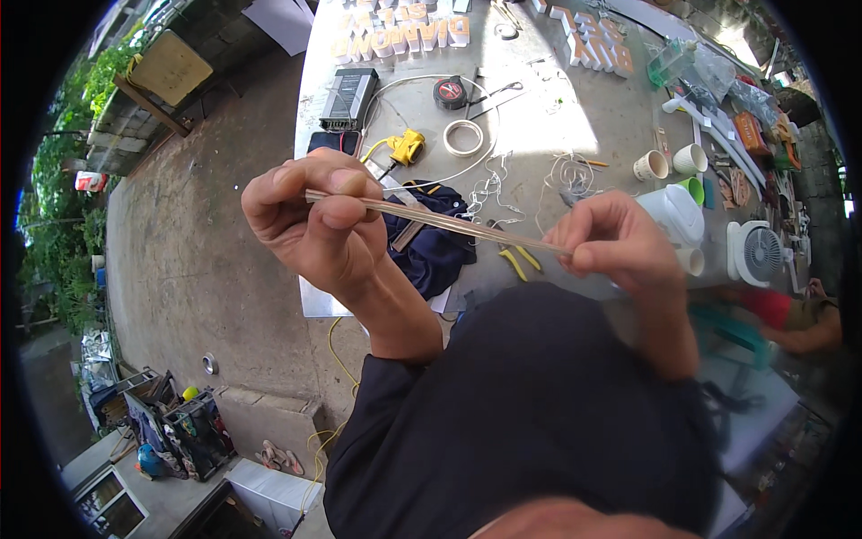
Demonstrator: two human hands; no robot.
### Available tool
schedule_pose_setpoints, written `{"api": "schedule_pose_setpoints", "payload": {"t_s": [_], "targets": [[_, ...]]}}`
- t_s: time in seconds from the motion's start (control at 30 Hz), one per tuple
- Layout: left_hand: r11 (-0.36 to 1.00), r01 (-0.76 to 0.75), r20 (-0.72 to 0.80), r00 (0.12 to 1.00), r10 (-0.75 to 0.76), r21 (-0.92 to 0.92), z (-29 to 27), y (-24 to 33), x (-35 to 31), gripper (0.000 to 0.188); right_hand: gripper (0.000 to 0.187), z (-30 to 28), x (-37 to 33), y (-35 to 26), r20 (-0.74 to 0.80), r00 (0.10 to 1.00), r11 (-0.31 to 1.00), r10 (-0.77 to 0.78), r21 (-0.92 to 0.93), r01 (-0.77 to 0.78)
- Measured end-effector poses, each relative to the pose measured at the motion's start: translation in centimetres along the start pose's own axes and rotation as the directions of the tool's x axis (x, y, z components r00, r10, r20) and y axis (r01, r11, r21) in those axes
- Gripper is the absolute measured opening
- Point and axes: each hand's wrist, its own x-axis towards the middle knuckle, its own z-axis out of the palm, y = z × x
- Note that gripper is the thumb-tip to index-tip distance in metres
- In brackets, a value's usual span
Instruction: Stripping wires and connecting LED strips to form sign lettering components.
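A thin, see-through twin-strand wire is stretched in the air between my hands, in front of my chest and above the table's near edge. My left hand pinches its left end between thumb and fingers, with a short tip poking out beyond. The right end sits between the thumb and forefinger of my right hand. Behind the wire, a dark blue cloth lies crumpled on the table with a strip on top of it. Yellow-handled pliers rest just below the wire, close to my right hand.
The metal table carries a tape roll, a tape measure, a yellow socket, a dark metal-cased box and loose thin wire. Block letters stand farther back. Cups, a fan and another person's arm are right.
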Motion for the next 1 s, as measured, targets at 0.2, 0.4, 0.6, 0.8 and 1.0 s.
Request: {"api": "schedule_pose_setpoints", "payload": {"t_s": [0.2,0.4,0.6,0.8,1.0], "targets": [[0.987,0.004,0.146,0.989,0.019,-0.159,-0.4,-0.3,0.5,0.031,0.014,-0.6,-0.4,-0.4,-0.002,1.000,0.991,-0.001,-0.131,0.001],[0.968,-0.127,0.203,0.976,0.084,0.214,1.5,0.2,0.9,0.084,0.011,-2.1,0.1,-0.7,-0.015,0.983,0.903,-0.181,-0.398,0.160],[0.974,0.047,-0.016,0.999,-0.045,0.222,4.6,0.9,-0.1,0.072,0.012,-2.8,-0.3,0.2,-0.038,0.889,0.747,-0.456,-0.559,0.359],[0.978,0.132,0.019,0.990,-0.137,0.164,3.9,1.1,-0.5,0.038,0.010,-3.0,-0.6,0.1,-0.033,0.888,0.741,-0.458,-0.566,0.361],[0.985,0.157,0.144,0.979,-0.146,-0.071,2.8,-0.1,-0.4,0.042,0.012,-3.4,-0.5,0.9,-0.034,0.972,0.934,-0.232,-0.286,0.213]]}}
